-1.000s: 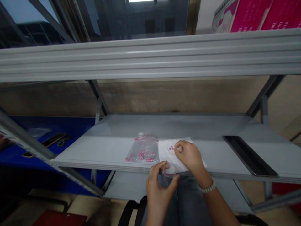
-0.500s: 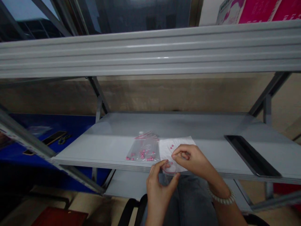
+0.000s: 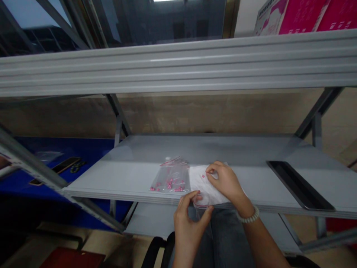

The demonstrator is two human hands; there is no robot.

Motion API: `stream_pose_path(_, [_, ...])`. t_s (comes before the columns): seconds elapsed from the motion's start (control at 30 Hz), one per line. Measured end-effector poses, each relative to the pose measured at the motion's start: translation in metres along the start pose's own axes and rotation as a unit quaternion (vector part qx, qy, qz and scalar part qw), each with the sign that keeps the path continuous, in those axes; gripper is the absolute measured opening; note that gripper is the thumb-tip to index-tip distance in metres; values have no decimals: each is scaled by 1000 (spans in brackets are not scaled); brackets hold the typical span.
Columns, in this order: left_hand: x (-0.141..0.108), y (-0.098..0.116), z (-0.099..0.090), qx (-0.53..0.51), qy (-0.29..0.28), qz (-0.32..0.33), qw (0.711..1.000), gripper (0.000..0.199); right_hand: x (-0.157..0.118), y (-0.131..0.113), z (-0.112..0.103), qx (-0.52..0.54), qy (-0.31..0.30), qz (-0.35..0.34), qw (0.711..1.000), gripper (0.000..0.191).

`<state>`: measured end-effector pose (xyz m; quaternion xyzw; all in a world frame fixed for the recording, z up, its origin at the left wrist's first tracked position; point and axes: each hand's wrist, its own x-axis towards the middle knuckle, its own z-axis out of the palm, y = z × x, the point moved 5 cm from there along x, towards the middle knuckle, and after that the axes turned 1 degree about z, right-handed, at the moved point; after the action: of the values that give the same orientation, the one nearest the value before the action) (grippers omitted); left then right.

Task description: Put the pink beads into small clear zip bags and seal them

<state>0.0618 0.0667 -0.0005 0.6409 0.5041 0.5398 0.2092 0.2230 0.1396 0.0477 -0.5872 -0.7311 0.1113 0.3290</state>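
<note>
My left hand (image 3: pixel 191 216) grips a small clear zip bag (image 3: pixel 205 200) by its mouth, between thumb and fingers, at the shelf's front edge. The bag's mouth is spread and its red seal line faces me. Over a white paper sheet (image 3: pixel 196 179), my right hand (image 3: pixel 224 180) is in a pinch, thumb and forefinger pressed together; a pink bead in the fingertips is mostly hidden. Another pink bead (image 3: pixel 203 176) lies on the paper just left of those fingertips. Left of the paper, a larger clear zip bag (image 3: pixel 164 174) lies flat with several pink beads inside.
A dark flat tablet-like slab (image 3: pixel 299 184) lies on the right of the grey shelf (image 3: pixel 111 176). A thick metal beam (image 3: pixel 167 69) crosses above it. To the left, a blue surface (image 3: pixel 95 149) holds a phone (image 3: pixel 65 164) and a beaded bracelet (image 3: pixel 77 167). Pink boxes (image 3: pixel 304 16) stand up top.
My right hand has moved up and away from the small bag to the beads on the paper. One of the two beads there is now at its fingertips. My left hand keeps its place.
</note>
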Motion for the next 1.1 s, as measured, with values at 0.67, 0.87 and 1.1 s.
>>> stream_pose_path(0.67, [1,1,1,-14,17,4,1000,31,-2,-9,4,47,-23,-28,998,13])
stream_pose_path(0.87, [1,-1,3,13,-3,13,1000,33,-32,-33,-18,194,-51,-60,978,19])
stream_pose_path(1.1, [-3,20,-7,74,23,59,995,48,-65,-36,-12,280,-49,0,959,7])
